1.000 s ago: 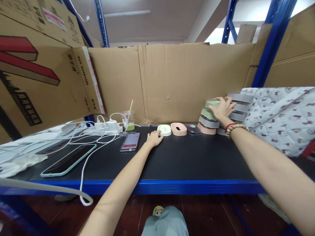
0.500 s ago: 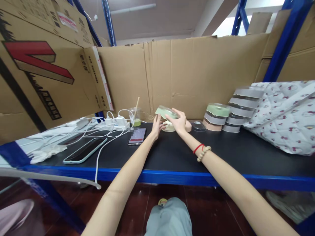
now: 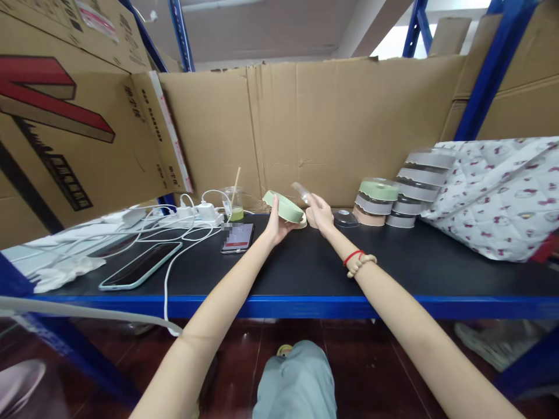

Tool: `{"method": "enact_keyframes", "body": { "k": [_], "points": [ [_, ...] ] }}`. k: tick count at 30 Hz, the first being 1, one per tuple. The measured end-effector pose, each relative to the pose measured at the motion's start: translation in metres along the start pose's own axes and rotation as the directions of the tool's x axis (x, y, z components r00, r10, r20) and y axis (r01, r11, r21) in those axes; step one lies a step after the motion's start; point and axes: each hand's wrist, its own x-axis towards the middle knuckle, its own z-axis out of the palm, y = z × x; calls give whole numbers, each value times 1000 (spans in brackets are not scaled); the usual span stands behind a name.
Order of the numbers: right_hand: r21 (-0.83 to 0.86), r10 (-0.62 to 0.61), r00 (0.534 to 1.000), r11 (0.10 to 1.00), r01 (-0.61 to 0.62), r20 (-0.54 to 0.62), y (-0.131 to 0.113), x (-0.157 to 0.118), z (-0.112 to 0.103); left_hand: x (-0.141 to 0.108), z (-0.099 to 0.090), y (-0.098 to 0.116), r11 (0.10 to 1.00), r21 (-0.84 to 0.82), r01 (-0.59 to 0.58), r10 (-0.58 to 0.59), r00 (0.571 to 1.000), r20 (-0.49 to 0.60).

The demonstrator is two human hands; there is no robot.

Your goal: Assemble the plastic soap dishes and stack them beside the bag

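My left hand (image 3: 278,226) holds a round light-green container (image 3: 285,207), tilted, above the black tabletop (image 3: 305,267). My right hand (image 3: 319,214) grips a clear lid (image 3: 301,191), seen nearly edge-on, just right of the green container and apart from it. Cream and pink pieces lie on the table behind my hands, mostly hidden. Right of my right hand lies a dark-looking clear lid (image 3: 346,218). Beyond it stand a stack with a green container (image 3: 379,190) on top and a taller stack of grey containers (image 3: 421,175).
At the left are a phone (image 3: 142,266), a second phone (image 3: 238,237), white cables with chargers (image 3: 207,212) and a cup (image 3: 236,210) with a stick. A patterned bag (image 3: 502,198) sits at the right. Cardboard (image 3: 349,116) stands along the back.
The clear lid has come off the green container and is now in my right hand. The green container stays in my left hand, tilted more. The view has shifted slightly.
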Motion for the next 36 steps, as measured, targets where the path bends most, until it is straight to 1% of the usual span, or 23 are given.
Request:
{"method": "enact_keyframes", "body": {
  "k": [2, 5, 7, 8, 10, 12, 15, 18, 21, 25, 30, 32, 36],
  "points": [
    [-63, 70, 992, 995, -77, -104, 9, 3, -13, 0, -2, 1, 1000, 9, -9, 9, 1000, -12],
    [-169, 131, 961, 970, -175, -242, 29, 7, -34, 2, -4, 1, 991, 132, -5, 9, 1000, -29],
    [-201, 162, 941, 953, -228, -298, 44, 9, -43, 2, -4, 1, 978, 206, -9, 16, 999, -32],
    [-201, 181, 933, 947, -250, -312, 50, 10, -45, 2, -5, 1, 977, 214, -9, 17, 999, -36],
    [-204, 208, 928, 939, -278, -308, 59, 11, -47, 2, -5, 1, 988, 155, 4, 3, 999, -49],
    [-239, 228, 936, 925, -294, -268, 63, 11, -46, 2, -5, 2, 999, 35, 36, -33, 997, -64],
    [-318, 264, 940, 891, -323, -215, 60, 9, -44, 2, -5, 1, 993, -99, 69, -76, 995, -70],
    [-368, 285, 939, 866, -338, -192, 57, 8, -45, 2, -3, -1, 985, -155, 78, -92, 992, -85],
    [-378, 292, 939, 861, -340, -179, 58, 9, -46, 2, -1, -2, 979, -177, 96, -114, 989, -93],
    [-365, 271, 944, 873, -323, -187, 62, 11, -45, 3, -2, -4, 975, -188, 121, -140, 986, -89],
    [-301, 224, 926, 900, -316, -305, 67, 17, -42, 8, -5, -7, 975, -186, 119, -137, 987, -84],
    [-304, 191, 925, 906, -295, -328, 72, 19, -40, 9, -5, -7, 976, -181, 118, -135, 987, -85],
    [-334, 183, 944, 902, -272, -274, 88, 25, -35, 10, -6, -9, 981, -159, 114, -128, 989, -79]
  ]
}}
